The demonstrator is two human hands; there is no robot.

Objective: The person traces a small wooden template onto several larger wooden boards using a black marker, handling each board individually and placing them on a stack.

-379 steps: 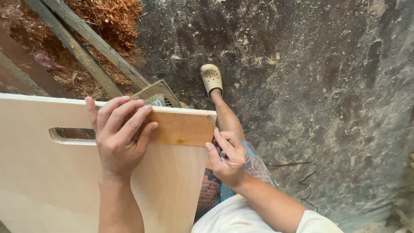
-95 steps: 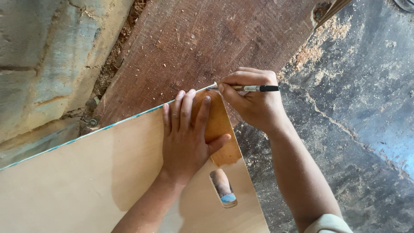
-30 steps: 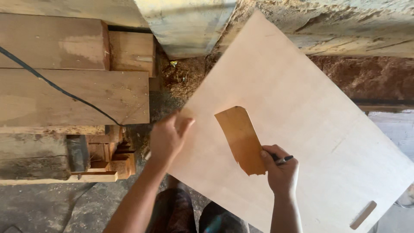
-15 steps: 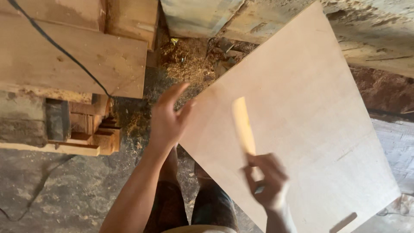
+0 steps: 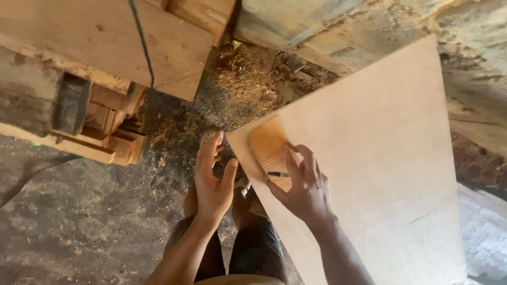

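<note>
Your right hand [image 5: 301,187] presses on a small, darker wooden block [image 5: 268,150] that lies flat at the near-left corner of the pale plywood sheet [image 5: 380,158]. A dark pen [image 5: 278,174] sits tucked between that hand's fingers — its grip looks loose, though blur makes that hard to judge. Your left hand [image 5: 213,182] hovers open just left of the sheet's corner, fingers spread, apparently touching nothing. Beyond the corner lies a heap of sawdust [image 5: 245,79]. Farther left of the sheet sit stacked timber planks [image 5: 105,42] with a black cable [image 5: 141,42] running across them — all on rough concrete floor [image 5: 68,221].
</note>
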